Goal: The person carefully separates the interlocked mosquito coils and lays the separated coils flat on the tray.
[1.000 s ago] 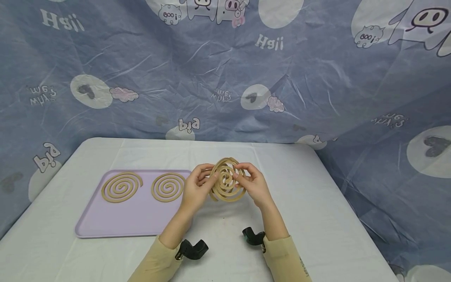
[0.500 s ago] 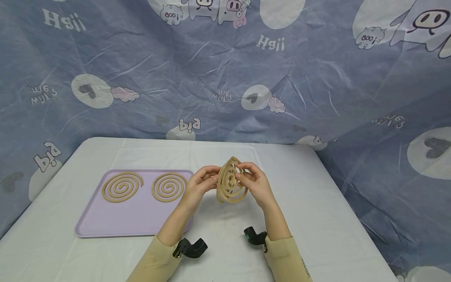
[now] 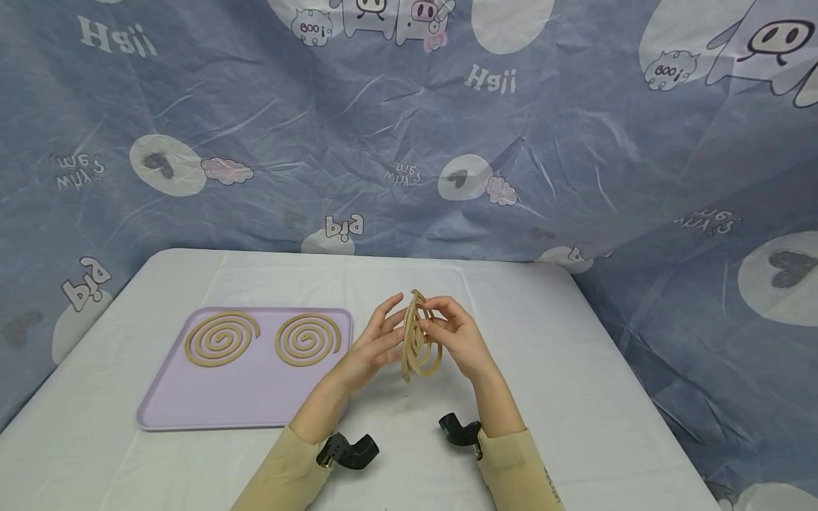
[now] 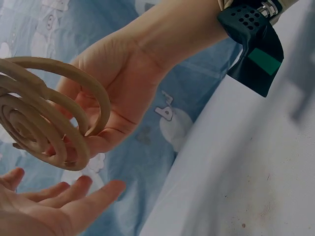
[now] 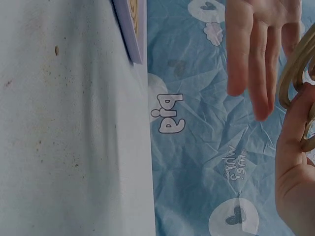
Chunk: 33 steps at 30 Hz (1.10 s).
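Note:
A tan mosquito coil (image 3: 407, 351), its strands standing apart in layers, is held up on edge above the table. My right hand (image 3: 463, 342) pinches it from the right between thumb and fingers; the right wrist view shows the thumb lying against the strands. To the left of the coil is my left hand (image 3: 366, 353), fingers extended and spread. The left wrist view shows a gap between those fingers (image 4: 93, 201) and the coil. Whether the held piece is one coil or two nested ones I cannot tell.
A lilac tray (image 3: 236, 397) lies on the left of the white table (image 3: 562, 397). Two flat coils rest along its far side, the left coil (image 3: 221, 339) and the right coil (image 3: 307, 339). A blue patterned cloth (image 3: 358, 128) hangs behind the table.
My left hand has let go of the coil, its fingers straightening as it pulls slightly left. The coil has turned from facing me to nearly edge-on in my right hand.

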### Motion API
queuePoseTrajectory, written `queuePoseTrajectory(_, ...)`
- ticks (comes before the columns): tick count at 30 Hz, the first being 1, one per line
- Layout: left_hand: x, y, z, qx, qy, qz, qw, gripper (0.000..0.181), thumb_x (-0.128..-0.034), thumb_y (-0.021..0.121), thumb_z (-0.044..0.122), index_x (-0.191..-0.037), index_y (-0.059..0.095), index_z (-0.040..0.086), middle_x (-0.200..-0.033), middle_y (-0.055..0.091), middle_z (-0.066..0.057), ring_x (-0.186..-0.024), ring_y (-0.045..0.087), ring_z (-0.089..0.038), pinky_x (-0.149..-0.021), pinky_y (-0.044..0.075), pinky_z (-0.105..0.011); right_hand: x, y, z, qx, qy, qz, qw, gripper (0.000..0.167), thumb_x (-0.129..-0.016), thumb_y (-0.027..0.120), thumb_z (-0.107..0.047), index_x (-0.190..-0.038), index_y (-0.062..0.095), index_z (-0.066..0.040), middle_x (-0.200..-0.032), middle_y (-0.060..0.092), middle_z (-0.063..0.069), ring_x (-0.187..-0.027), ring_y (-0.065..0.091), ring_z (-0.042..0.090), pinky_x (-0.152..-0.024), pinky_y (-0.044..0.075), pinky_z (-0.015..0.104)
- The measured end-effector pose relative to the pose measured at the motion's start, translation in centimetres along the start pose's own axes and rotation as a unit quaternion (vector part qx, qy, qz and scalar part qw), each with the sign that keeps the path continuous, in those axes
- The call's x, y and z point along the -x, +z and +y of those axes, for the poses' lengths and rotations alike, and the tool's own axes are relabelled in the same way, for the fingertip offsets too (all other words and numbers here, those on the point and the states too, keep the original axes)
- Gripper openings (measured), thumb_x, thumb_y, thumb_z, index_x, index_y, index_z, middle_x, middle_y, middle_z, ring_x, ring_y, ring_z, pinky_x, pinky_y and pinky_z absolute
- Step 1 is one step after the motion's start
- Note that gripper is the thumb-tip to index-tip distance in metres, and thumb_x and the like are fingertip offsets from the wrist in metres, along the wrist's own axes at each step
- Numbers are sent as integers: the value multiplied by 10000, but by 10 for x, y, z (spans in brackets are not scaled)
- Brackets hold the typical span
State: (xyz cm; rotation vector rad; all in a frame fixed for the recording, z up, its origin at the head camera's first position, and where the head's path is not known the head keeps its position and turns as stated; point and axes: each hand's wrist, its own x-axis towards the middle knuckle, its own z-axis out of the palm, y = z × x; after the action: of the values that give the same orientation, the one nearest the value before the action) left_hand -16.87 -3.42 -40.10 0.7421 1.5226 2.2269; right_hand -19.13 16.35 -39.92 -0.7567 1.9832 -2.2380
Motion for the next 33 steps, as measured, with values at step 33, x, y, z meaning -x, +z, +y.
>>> queuePoseTrajectory(33,0,-10,-8,589,136,366,9975,201,-876,651,158,-1055,565,187,-1105,521,-37,-1023,519,-177,-883,430,-353,2,-3,-2,-221,221,-577,9978,221,-897,566,54,-1044,564,-112,-1207,526,38,-890,623,129,-667,542,254)
